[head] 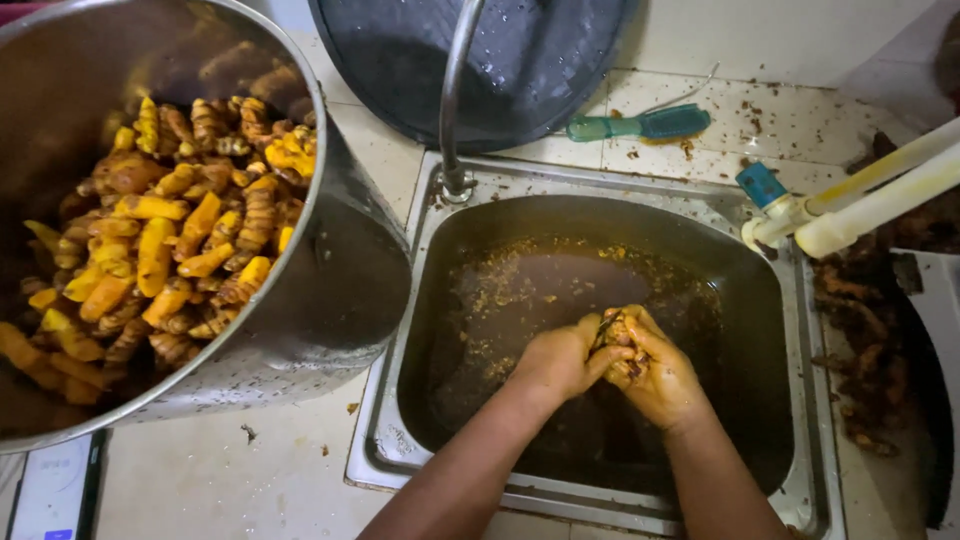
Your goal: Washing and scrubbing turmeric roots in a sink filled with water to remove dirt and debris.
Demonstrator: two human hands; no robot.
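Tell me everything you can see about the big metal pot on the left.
The big metal pot is a round, shiny steel vessel, tilted toward the camera, resting on the tiled counter against the sink's left rim. It holds a heap of peeled orange-yellow roots. Its outer wall is wet and speckled with bits of peel. Neither hand touches it.

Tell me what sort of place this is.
Most likely a home or small kitchen's washing area: a steel sink full of brown water under a curved tap, a tiled counter, and a big metal pot of peeled orange roots.
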